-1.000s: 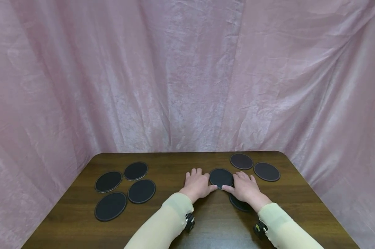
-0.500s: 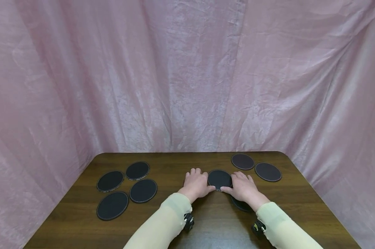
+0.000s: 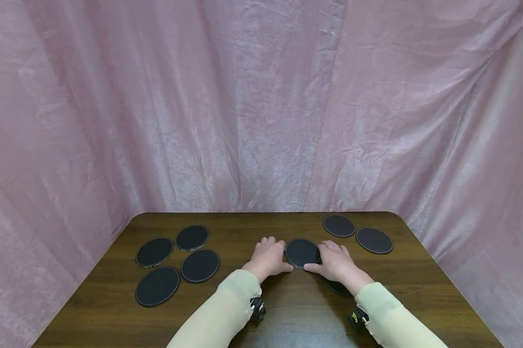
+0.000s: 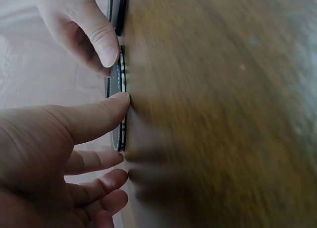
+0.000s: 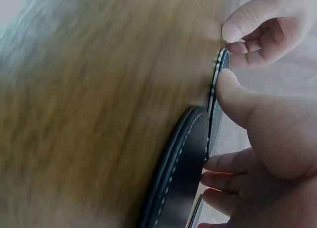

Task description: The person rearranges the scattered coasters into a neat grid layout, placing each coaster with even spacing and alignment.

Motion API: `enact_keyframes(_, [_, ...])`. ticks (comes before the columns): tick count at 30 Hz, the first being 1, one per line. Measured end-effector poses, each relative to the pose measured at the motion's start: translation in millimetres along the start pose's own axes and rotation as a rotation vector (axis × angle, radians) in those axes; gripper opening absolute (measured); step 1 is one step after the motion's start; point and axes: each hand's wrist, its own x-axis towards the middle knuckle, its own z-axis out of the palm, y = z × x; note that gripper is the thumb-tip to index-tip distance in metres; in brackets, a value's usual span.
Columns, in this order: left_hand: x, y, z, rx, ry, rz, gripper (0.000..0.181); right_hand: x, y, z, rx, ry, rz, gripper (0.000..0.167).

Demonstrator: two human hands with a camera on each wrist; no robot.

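A round black coaster (image 3: 303, 252) with pale edge stitching lies flat on the table between both hands. My right hand (image 3: 337, 261) holds it at the right, its thumb on the near edge and its fingers on the far side in the right wrist view. Beside its left edge lies my left hand (image 3: 267, 258), fingers spread loosely on the wood; whether the left thumb touches the edge I cannot tell. Another coaster (image 5: 181, 168) is mostly hidden under the right hand in the head view, but shows plainly in the right wrist view.
Several matching coasters, such as the nearest one (image 3: 157, 286), form a group on the left of the brown wooden table (image 3: 287, 309). Two more, a far coaster (image 3: 339, 225) and one beside it (image 3: 374, 240), lie back right. A pink curtain (image 3: 261, 106) hangs behind.
The held coaster has slid slightly left and toward me, with the right hand moving along. My left hand has also shifted a little left. The other coasters stay where they were.
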Motion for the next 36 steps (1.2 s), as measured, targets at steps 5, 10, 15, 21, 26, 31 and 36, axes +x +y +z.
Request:
enact_keyframes(5, [1.9,-5.7,3.6,-0.011,0.001,0.001,0.064,0.9,-3,0,0.008,0.003,-0.028,0.084])
enact_keyframes(10, [-1.0,-7.8,-1.3,-0.030,-0.012,-0.001,0.061,2.4,-6,-1,0.035,0.006,-0.046,0.081])
enact_keyframes(15, [-1.1,-11.1,-3.8,-0.066,-0.029,-0.020,0.060,5.9,-8,0,0.055,0.016,-0.055,0.074])
enact_keyframes(21, [-1.9,-13.0,-5.9,-0.110,-0.044,-0.041,0.059,10.8,-12,-2,0.031,0.028,-0.061,0.070])
enact_keyframes(26, [-3.5,-14.2,-8.4,-0.122,-0.050,-0.051,0.057,11.8,-15,-3,0.042,0.008,-0.033,0.072])
enact_keyframes(31, [2.5,-20.5,-5.0,-0.161,-0.067,-0.039,0.061,12.9,-15,-2,0.082,-0.004,-0.018,0.073])
enact_keyframes(36, [31.8,-45.7,35.0,-0.135,-0.075,-0.005,0.072,13.2,-17,1,0.118,-0.008,-0.015,0.070])
